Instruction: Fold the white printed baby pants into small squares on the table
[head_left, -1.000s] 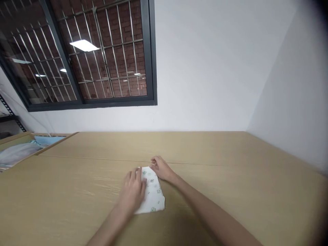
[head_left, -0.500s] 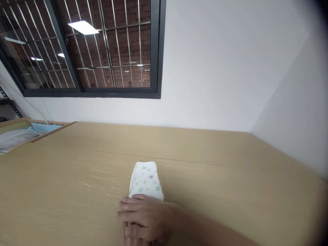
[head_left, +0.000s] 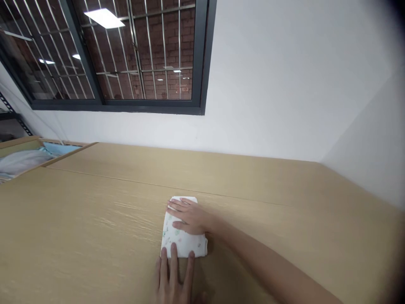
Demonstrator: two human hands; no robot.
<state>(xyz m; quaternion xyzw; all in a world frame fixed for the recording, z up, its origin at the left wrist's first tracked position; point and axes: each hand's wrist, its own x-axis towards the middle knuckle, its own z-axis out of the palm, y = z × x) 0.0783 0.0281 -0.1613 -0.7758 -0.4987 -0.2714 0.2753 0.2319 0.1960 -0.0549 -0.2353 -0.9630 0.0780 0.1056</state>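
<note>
A folded white cloth point(head_left: 182, 242) with a small green and grey print lies flat on the wooden tabletop point(head_left: 104, 261). What kind of cloth item it is, I cannot tell. My right hand point(head_left: 191, 217) rests flat across its far part, fingers stretched to the left and thumb apart. At the cloth's near edge, the spread fingertips of my left hand point(head_left: 174, 278) touch it from below. Neither hand grips anything. Part of the cloth is covered by my right hand.
Behind the table rises a white wall point(head_left: 265, 84) with a dark-framed barred window point(head_left: 201, 63). At the far left, an open wooden-edged compartment point(head_left: 69, 154) holds pale and blue bagged material point(head_left: 25, 162). A thin seam runs across the tabletop.
My hands were together over the cloth's near end. Now my right hand has slid away from me onto its far part, and my left hand shows with fingers spread. The view has shifted slightly.
</note>
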